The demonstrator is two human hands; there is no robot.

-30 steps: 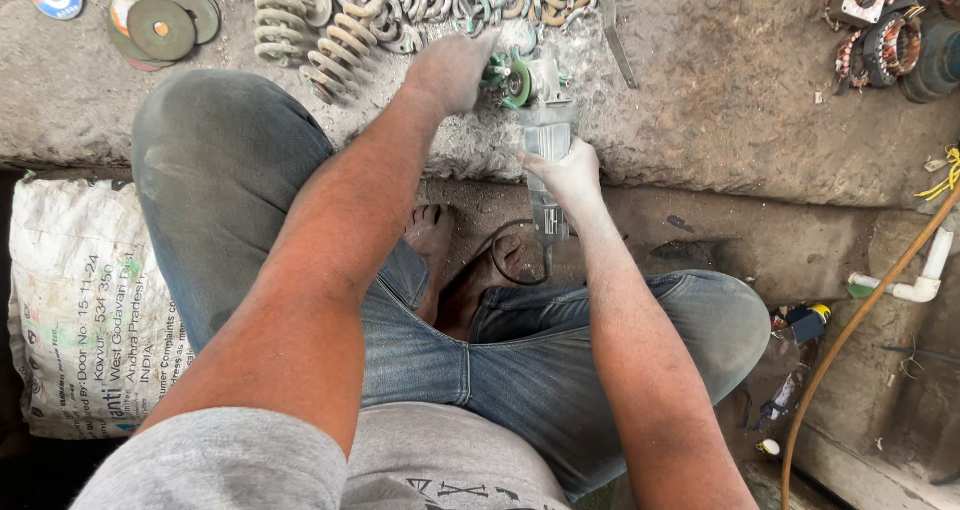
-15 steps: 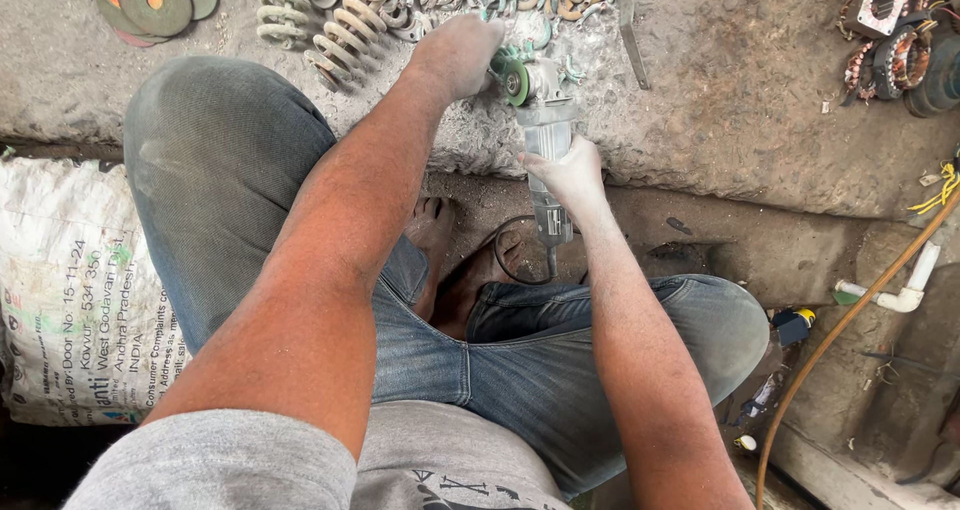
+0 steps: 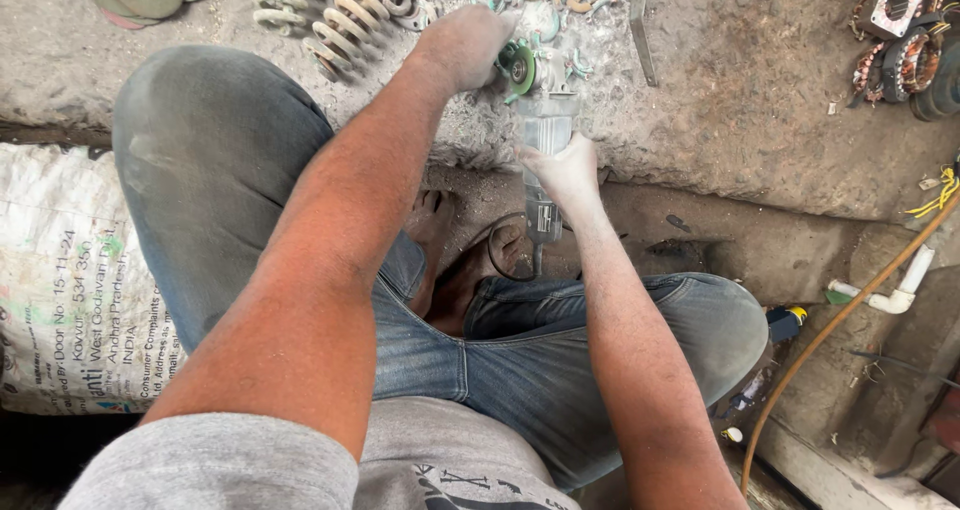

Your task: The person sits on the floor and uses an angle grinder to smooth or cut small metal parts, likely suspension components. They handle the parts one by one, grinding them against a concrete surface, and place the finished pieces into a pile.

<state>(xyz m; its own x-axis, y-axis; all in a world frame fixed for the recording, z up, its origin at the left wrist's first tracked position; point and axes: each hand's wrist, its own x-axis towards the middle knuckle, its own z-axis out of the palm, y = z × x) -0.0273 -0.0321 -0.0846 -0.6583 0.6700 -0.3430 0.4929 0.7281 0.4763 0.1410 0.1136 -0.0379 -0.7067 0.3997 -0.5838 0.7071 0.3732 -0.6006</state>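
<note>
Two hands at the grinder (image 3: 545, 135): my right hand (image 3: 568, 170) wraps its body, long axis pointing away from me; my left hand (image 3: 468, 45) presses closed just left of its disc (image 3: 520, 68).

Soft, even daylight lit the scene; the gap below the white sack (image 3: 70, 280) fell into deep shadow. Focus was sharp, without glare.

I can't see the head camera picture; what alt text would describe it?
A seated person in blue jeans grips a grey angle grinder with the right hand, while the dusty left hand rests by its green disc on a rough stone slab strewn with coil springs.
</note>
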